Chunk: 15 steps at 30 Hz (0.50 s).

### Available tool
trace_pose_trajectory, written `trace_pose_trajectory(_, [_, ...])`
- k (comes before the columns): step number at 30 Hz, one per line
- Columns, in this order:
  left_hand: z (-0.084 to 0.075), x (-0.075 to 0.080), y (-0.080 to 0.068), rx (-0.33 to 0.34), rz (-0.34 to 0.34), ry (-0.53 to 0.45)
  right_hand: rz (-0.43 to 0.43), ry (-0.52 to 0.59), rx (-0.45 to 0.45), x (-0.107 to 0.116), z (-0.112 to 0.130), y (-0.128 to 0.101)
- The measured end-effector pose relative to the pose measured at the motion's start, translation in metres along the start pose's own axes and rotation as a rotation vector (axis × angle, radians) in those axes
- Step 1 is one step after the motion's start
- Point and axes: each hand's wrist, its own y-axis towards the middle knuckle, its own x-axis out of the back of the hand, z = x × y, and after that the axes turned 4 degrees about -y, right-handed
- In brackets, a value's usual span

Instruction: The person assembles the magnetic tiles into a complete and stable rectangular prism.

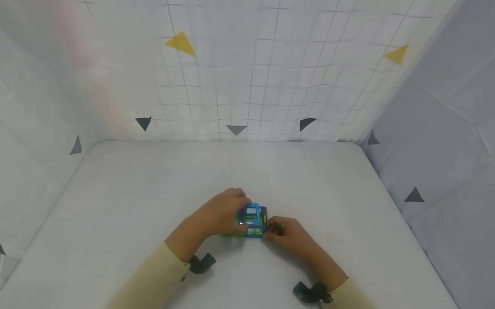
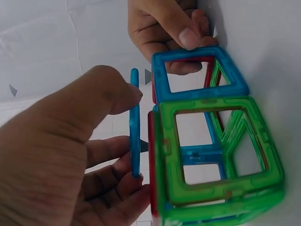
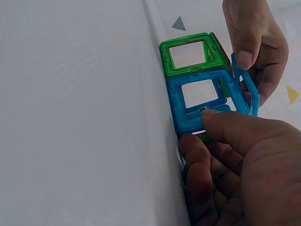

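On the table stands a small box-like structure of frame-shaped magnetic tiles [image 1: 255,230], with green tiles [image 2: 169,155] and blue tiles [image 3: 177,101] on its front and some red ones among them. My left hand [image 1: 223,214] pinches a single blue square magnetic tile [image 2: 135,122] between thumb and fingers, just above the structure's top in the head view. At the structure's right end is my right hand [image 1: 292,238]. Its thumb lies against the blue front tile while its fingers curl round the end, partly hidden behind the thumb and palm.
A white cloth covers the table [image 1: 149,177]. Around it hang white sheets [image 1: 236,81] with grid lines and dark and yellow triangles. Black wrist mounts [image 1: 202,264] sit on both forearms near the cream sleeves [image 1: 147,285].
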Motion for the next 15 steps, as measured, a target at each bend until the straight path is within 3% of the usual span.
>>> trace_pose_trajectory(15, [-0.0047,-0.0047,0.0063,-0.037,0.003,0.011,0.0,0.015,0.004,0.0003,0.0004,-0.0016])
